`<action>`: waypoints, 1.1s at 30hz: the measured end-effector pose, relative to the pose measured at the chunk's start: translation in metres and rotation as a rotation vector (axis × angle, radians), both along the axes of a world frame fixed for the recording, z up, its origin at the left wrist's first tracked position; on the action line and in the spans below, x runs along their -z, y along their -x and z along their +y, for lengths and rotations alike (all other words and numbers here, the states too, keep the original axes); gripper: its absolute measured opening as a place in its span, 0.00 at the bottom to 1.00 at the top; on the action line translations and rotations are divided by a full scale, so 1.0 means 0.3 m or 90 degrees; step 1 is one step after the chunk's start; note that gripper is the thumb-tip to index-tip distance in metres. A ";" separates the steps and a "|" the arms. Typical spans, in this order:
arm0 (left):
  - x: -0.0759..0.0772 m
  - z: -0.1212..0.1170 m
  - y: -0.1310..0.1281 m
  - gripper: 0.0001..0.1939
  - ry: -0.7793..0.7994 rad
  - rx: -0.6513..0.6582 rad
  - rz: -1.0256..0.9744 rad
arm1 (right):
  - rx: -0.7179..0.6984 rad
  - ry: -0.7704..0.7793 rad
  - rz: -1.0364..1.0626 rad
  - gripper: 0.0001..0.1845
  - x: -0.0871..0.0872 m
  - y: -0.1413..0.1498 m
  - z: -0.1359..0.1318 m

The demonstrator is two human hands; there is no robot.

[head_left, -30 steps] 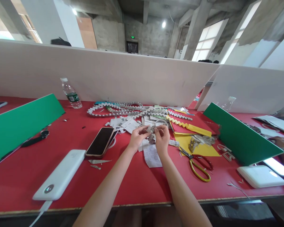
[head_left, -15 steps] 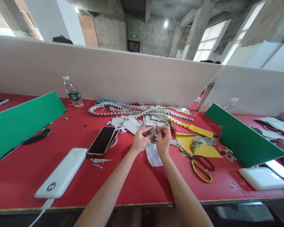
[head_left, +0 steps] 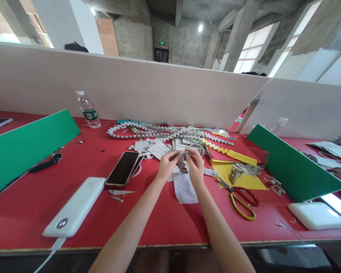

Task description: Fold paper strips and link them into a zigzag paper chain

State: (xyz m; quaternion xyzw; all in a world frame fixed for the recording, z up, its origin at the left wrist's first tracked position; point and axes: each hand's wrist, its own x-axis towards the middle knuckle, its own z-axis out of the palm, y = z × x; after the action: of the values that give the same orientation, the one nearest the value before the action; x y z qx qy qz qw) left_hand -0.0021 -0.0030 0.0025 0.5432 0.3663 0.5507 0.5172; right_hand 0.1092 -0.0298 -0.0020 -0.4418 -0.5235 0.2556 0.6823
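My left hand and my right hand meet over the middle of the red table, fingertips pinched together. Between them is a small folded piece of grey-white paper, largely covered by the fingers. Just below it, a short folded paper chain shows partly between my hands. A printed paper sheet lies flat under my wrists. Beyond my fingers, long zigzag paper chains lie in loops on scattered printed scraps. A yellow folded paper chain is to the right of my right hand.
Red-and-yellow-handled scissors lie open at right, by yellow paper. A phone and a white power bank lie at left. Green dividers stand either side. A water bottle stands at the back left. A person's hand shows at far right.
My hands have shifted slightly, the fingertips closer together around the paper. More of the short chain shows below them, and the printed sheet sits a little lower.
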 end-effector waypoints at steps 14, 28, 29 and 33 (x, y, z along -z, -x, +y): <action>-0.002 -0.006 -0.003 0.17 0.085 0.017 -0.050 | -0.012 -0.010 0.011 0.09 -0.008 -0.015 0.013; 0.001 -0.004 -0.001 0.14 -0.013 -0.004 -0.015 | 0.019 -0.005 -0.084 0.09 -0.015 -0.021 0.006; 0.001 -0.004 -0.001 0.14 -0.019 -0.004 -0.012 | 0.018 -0.004 -0.083 0.09 -0.015 -0.021 0.006; 0.004 -0.002 -0.001 0.14 -0.017 -0.007 -0.009 | 0.022 -0.002 -0.078 0.08 -0.016 -0.021 0.006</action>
State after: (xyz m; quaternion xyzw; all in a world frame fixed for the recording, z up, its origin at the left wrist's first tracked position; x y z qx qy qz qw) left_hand -0.0019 -0.0035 0.0013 0.5439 0.3584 0.5622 0.5095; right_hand 0.1155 -0.0280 0.0028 -0.4645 -0.5572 0.2156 0.6537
